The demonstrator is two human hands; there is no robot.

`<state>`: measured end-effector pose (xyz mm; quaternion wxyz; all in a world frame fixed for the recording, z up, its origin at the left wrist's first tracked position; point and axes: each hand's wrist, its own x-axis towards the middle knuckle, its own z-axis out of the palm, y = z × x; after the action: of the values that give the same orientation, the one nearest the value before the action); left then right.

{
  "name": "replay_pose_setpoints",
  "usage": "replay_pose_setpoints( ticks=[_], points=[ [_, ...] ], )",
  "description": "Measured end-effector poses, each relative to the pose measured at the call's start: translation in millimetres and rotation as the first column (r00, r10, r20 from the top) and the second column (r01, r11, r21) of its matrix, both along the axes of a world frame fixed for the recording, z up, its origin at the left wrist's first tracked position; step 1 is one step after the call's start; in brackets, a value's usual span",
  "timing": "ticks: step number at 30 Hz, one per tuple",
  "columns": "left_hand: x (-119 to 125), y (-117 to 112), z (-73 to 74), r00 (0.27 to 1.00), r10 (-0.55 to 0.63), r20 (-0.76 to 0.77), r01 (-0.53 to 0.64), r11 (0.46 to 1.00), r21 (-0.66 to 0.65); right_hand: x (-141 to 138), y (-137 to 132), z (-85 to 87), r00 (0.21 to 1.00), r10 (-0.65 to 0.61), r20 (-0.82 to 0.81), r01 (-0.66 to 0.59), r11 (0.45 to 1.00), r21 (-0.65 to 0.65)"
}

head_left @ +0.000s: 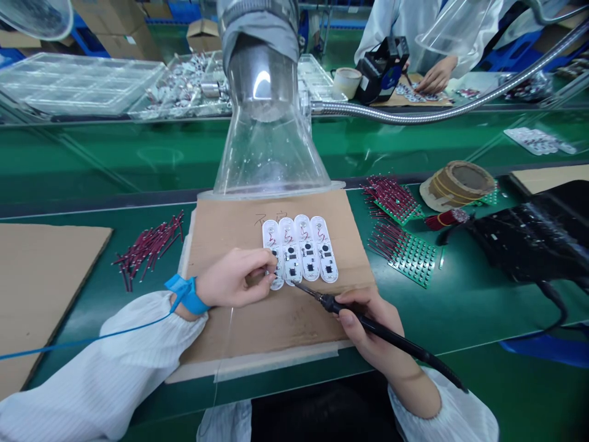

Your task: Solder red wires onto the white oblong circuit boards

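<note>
A row of white circuit boards point(307, 245) with short red wires lies on a cardboard sheet point(276, 319). My left hand point(234, 279), with a blue wrist strap point(186, 294), is pinched at the leftmost board's lower end; what it pinches is too thin to name. My right hand point(368, 331) grips a black soldering iron point(350, 313) like a pen. Its tip rests at the bottom edge of the boards, right beside my left fingertips.
A clear fume hood point(271, 141) hangs over the cardboard's far edge. Red wire pieces point(147, 248) lie left, green boards with red wires point(405, 248) and tape rolls point(458, 184) right. Another cardboard sheet point(41, 282) is at far left. A person works across the green belt point(432, 73).
</note>
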<state>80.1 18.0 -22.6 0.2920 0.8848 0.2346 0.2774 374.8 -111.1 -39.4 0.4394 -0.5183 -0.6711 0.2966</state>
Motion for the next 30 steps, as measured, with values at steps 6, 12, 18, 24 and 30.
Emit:
replay_pose_setpoints(
  ticks=[6,12,18,24,30],
  points=[
    [-11,-2,6.6,0.998,0.039,0.045,-0.037,0.998,-0.051,8,-9,-9.6,0.996,-0.039,-0.085,0.040,0.999,0.009],
    [-31,-7,10.1,0.987,0.105,0.121,-0.087,0.986,-0.144,-4,-19,-10.3,0.981,-0.154,-0.114,0.154,0.988,-0.009],
    [-32,-8,5.7,0.990,0.107,0.086,-0.095,0.986,-0.136,-22,-8,-9.6,0.983,-0.119,-0.138,0.119,0.993,-0.007],
    [-30,-9,5.3,0.990,0.140,-0.009,-0.140,0.985,-0.102,-20,-8,-9.9,0.990,-0.108,-0.091,0.109,0.994,0.003],
    [-27,-8,5.5,0.994,0.104,-0.034,-0.107,0.989,-0.104,-24,-3,-1.7,0.996,-0.079,-0.040,0.079,0.997,0.010]
  ],
)
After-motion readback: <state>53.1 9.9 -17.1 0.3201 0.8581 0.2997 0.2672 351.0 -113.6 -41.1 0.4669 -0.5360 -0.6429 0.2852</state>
